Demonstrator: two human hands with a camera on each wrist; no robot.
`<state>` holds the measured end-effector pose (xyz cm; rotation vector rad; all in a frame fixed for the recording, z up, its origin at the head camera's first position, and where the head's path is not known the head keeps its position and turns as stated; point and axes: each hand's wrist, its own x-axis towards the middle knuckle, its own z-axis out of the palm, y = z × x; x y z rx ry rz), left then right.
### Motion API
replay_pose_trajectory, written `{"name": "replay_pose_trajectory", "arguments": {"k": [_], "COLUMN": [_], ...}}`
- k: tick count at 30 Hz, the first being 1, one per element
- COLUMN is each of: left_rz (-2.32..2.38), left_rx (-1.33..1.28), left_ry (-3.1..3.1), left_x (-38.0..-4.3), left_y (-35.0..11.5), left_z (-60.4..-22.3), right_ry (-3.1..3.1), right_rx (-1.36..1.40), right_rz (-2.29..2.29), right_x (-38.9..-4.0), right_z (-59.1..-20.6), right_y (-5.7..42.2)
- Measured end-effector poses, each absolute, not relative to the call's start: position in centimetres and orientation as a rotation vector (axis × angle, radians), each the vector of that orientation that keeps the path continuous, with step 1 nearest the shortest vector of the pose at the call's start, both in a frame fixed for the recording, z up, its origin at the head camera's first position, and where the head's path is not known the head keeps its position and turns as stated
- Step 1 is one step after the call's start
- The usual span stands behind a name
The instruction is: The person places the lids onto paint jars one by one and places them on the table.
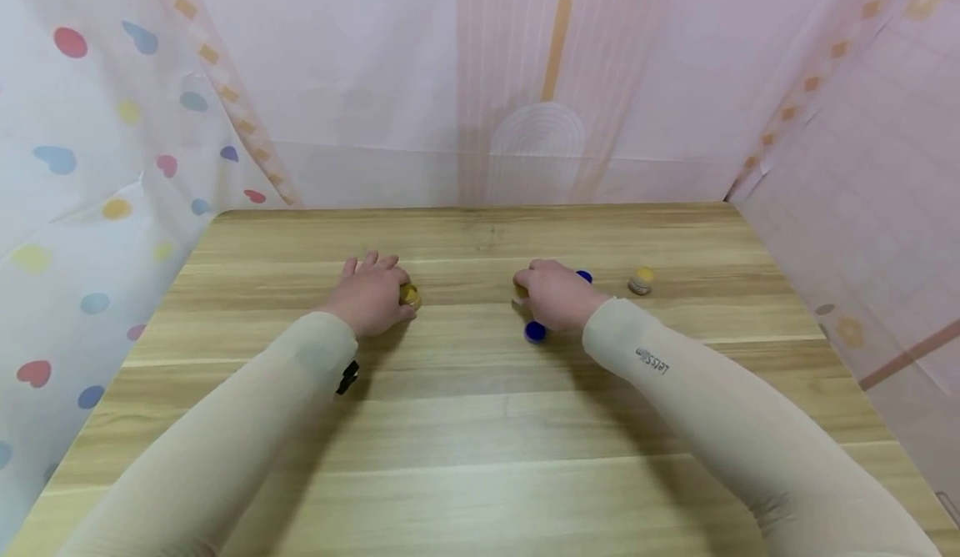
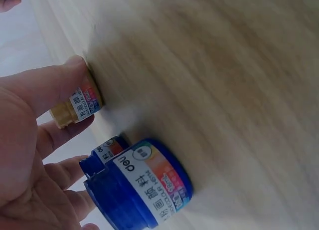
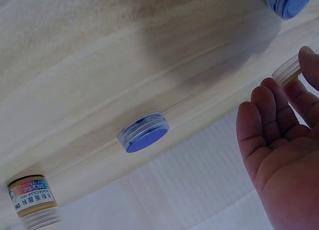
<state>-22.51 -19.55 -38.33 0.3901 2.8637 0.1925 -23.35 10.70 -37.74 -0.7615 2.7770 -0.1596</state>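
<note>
My left hand (image 1: 366,297) holds a small ochre-yellow paint jar (image 2: 82,103) between thumb and index finger, its base at the table. Its other fingers are spread. Close by in the left wrist view stand a blue paint jar (image 2: 144,185) and another blue jar (image 2: 107,151) behind it, both without lids; the hand and arm hide them in the head view. My right hand (image 1: 557,294) pinches a clear-rimmed lid (image 3: 287,71), yellowish in the head view. Near that hand lie a blue lid (image 1: 535,333) and a second blue lid (image 1: 584,276).
Right of my right hand stands another ochre jar (image 1: 642,281), capped with a clear-rimmed yellow lid. Everything is on a wood-grain table (image 1: 465,457). Patterned cloth (image 1: 375,82) hangs behind the table and along both sides.
</note>
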Motion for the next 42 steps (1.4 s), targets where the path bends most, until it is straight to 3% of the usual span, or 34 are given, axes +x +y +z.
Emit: {"name": "replay_pose_trajectory", "arguments": {"k": [16,31,42], "left_rz": [0.411,0.967,1.079], "left_rx": [0.533,0.493,0.454], "left_ry": [2.931,2.819,2.762], "left_x": [-22.5,-21.4,-20.2], "left_y": [-19.3,-17.6,-16.1], "left_z": [-38.8,-38.5,-38.3], "right_ry": [2.808,2.866,2.864], "right_rx": [-0.779,-0.783,-0.742], "right_rz": [-0.199,-0.343,-0.523], "right_x": [-22.6,-21.4,-20.3], "right_z": [-37.7,-36.7,-35.9], "right_y": [10.6,10.7,10.5]}}
